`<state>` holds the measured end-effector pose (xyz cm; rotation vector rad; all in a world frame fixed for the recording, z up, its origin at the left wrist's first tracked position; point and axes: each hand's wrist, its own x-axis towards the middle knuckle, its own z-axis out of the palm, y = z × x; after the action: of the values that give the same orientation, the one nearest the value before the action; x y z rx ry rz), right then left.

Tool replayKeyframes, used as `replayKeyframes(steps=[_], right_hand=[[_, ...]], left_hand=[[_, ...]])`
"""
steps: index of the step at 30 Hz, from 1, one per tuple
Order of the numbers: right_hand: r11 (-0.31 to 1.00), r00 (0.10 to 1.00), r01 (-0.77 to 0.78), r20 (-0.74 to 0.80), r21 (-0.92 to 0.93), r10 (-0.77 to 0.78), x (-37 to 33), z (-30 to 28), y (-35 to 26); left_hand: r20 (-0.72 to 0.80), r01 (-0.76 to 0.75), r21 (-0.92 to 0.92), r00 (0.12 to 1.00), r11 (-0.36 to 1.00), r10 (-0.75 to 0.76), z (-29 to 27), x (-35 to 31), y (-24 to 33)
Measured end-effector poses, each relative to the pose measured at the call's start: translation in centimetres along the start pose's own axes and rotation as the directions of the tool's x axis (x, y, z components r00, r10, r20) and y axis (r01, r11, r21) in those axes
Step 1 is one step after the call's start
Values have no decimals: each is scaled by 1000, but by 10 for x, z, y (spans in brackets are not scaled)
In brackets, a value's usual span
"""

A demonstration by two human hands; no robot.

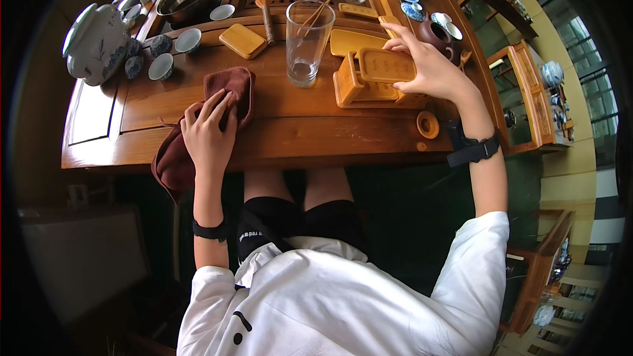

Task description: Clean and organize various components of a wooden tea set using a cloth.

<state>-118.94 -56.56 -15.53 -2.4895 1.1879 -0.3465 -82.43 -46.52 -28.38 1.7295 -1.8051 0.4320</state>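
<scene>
My right hand (432,66) grips a rounded rectangular wooden coaster (384,64), its thumb at the near edge and its fingers toward the far edge. The coaster is at a slotted wooden coaster holder (351,79); whether it rests in the holder I cannot tell. My left hand (210,128) lies with fingers spread on a dark red-brown towel (229,82), part of which hangs over the table's front edge. Between the hands stands a tall clear glass (303,59) with thin wooden sticks leaning in it. Beside the holder is a wooden ring (427,125).
Another wooden coaster (242,41) and a wooden-handled brush (266,20) lie left of the glass. Small cups (188,41) and a large white pot (95,43) occupy the left side. A brown teapot (433,33) stands at the right, near blue-and-white cups (413,11).
</scene>
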Motion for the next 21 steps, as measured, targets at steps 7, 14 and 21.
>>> replayKeyframes(steps=[7,14,21], right_hand=[[988,987,-119,96,-99,128,11,11,3],[994,978,-67,190,-89,83,17,33,13],[987,965,-106,229,-117,131,18,40,12]], left_hand=[[7,-5,5,1000,1000,5,0,0,-1],[19,-7,17,1000,1000,7,1,0,-1],[17,-8,18,1000,1000,8,0,-1,0]])
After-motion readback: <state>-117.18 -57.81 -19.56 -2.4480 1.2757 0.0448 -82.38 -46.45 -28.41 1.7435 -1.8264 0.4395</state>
